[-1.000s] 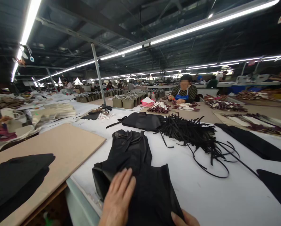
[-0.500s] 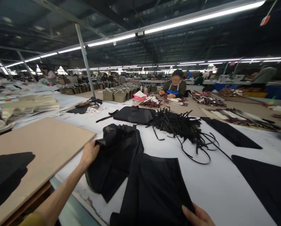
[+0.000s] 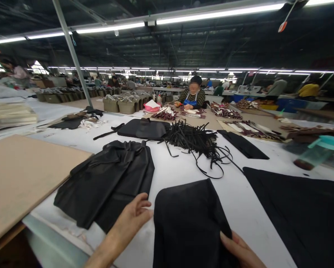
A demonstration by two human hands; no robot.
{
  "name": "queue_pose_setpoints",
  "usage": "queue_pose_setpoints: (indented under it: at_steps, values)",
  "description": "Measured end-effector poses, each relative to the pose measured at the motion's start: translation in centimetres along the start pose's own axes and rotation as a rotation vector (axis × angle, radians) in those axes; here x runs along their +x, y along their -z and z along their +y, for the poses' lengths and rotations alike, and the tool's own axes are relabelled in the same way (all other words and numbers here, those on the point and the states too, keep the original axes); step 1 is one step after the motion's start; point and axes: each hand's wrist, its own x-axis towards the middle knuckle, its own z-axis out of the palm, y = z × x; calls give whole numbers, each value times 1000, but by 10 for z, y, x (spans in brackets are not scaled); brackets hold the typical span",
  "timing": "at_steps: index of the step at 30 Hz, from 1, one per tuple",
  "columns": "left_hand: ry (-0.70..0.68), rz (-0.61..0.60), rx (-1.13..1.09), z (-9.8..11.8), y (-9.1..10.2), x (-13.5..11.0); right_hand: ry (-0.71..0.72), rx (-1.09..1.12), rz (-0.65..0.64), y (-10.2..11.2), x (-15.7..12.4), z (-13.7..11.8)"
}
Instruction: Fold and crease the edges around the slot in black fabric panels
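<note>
R hand (image 3: 241, 248): fingers pinching r. edge of blk panel (image 3: 188, 219), front ctr, over white surface (image 3: 245, 210). L hand (image 3: 133, 214): fingers released, part-curled, btwn panel & gathered blk pc (image 3: 108, 178).

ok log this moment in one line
right hand: grips black panel edge | left hand: empty, beside black panel | black strips: heaped on white table

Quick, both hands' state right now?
Left hand: open, fingers loosely bent, holding nothing.
Right hand: closed on the right edge of the black, round-cornered, leather-like sheet.
</note>
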Motion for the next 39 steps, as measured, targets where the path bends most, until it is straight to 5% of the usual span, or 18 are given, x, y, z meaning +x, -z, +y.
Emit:
queue_pose_setpoints:
  at_steps: [3, 8, 13, 16, 19, 24, 27, 33, 39]
  values:
    - [58, -23, -219, -10, -28, -11, 23, 22, 1, 2, -6, -6]
    - [145, -304, -611, 9, -50, -21, 40, 86, -10, 17, -12, -5]
    - [257, -207, -649, 15, -64, -27, 34, -56, -16, 37, -5, -5]
    - [247, -139, -584, 19, -69, -27, 102, -439, 267, 44, -2, -9]
    - [162, -199, -465, 31, -76, -30, 298, -771, 576, 28, -9, -11]
    - [-42, -335, -209, 55, -96, -41, 388, -822, 301, -37, -23, -12]
    - [-89, -335, -79, 61, -104, -45, 400, -823, 244, -62, -24, -18]
    - [-195, -389, 77, 62, -104, -41, 474, -856, 158, -62, -25, -27]
    - [-281, -441, 239, 74, -90, -33, 403, -883, 128, -47, -21, -32]
